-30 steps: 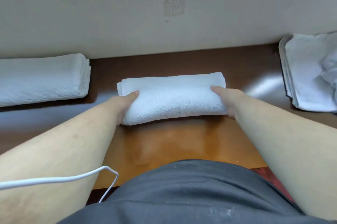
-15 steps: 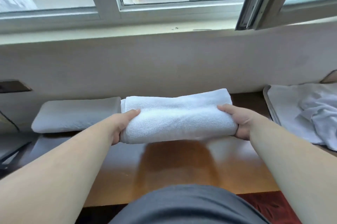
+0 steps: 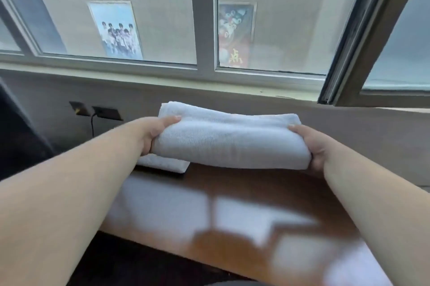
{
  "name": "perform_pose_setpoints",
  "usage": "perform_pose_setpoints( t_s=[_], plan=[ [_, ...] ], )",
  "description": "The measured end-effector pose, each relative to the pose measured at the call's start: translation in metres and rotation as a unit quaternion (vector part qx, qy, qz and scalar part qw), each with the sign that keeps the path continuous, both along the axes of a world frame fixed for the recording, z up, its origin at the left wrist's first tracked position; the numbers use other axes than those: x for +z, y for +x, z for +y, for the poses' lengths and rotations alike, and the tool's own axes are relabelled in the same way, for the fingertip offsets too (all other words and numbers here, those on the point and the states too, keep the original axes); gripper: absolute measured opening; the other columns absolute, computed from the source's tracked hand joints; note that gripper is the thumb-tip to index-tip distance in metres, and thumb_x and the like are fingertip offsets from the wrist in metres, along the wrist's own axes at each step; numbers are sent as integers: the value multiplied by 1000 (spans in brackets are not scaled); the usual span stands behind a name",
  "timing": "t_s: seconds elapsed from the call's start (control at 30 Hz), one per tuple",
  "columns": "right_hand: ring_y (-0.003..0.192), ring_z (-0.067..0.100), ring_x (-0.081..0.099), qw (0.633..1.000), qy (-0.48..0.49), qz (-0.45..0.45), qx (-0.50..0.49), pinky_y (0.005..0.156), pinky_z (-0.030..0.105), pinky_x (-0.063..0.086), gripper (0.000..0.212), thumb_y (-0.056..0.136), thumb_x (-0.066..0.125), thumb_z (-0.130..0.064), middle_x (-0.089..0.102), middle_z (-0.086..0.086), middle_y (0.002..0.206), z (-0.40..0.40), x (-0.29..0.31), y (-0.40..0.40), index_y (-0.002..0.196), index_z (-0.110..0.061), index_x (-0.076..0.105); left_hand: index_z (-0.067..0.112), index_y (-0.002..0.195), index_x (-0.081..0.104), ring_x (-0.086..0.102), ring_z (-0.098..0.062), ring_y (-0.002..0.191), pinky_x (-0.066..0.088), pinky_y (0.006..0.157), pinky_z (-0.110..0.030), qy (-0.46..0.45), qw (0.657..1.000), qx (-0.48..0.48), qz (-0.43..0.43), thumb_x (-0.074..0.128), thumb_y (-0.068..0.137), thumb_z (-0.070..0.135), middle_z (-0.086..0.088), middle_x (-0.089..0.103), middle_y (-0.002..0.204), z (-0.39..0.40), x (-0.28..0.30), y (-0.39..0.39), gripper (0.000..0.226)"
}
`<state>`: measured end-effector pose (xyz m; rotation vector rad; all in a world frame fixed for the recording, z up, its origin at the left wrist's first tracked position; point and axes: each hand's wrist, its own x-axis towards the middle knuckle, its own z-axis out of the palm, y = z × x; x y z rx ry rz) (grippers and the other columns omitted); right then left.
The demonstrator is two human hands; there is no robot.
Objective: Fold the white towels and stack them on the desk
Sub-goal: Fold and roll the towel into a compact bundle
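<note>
A folded white towel (image 3: 229, 140) is held in the air above the wooden bench (image 3: 244, 195), grasped at its ends by the left hand (image 3: 152, 133) and the right hand (image 3: 311, 146), thumbs on top. Below its left end, another folded towel (image 3: 162, 162) is seen lying on the bench.

Soft daylight comes in through the big window with pale frames (image 3: 204, 29) at the top. It makes white, shiny patches on the glossy brown wooden desk (image 3: 232, 216). The picture is a bit blurry, most of all near the bottom. Straight lines bend at the edges. The left corner is dark.
</note>
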<state>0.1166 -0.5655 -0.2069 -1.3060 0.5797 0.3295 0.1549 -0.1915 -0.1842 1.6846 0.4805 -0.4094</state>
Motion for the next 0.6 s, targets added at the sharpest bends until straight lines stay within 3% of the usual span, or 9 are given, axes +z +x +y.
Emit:
perform_pose_setpoints(
  t_s=[0.3,0.6],
  plan=[
    [49,28,69,1000,-13,-6,25,43,41,53,29,87,68,-43,72,9,65,49,25,-2,103,-20,61,14,113,67,72,-26,68,56,54,-35,16,998,55,4,80,72,49,-9,75,90,51,21,-22,56],
    [79,29,74,995,67,-65,28,68,48,59,39,83,70,-31,75,10,99,127,23,61,117,-13,64,14,116,64,71,-25,66,57,54,-39,-27,999,37,-23,72,84,42,-9,74,86,134,29,25,44]
  ],
)
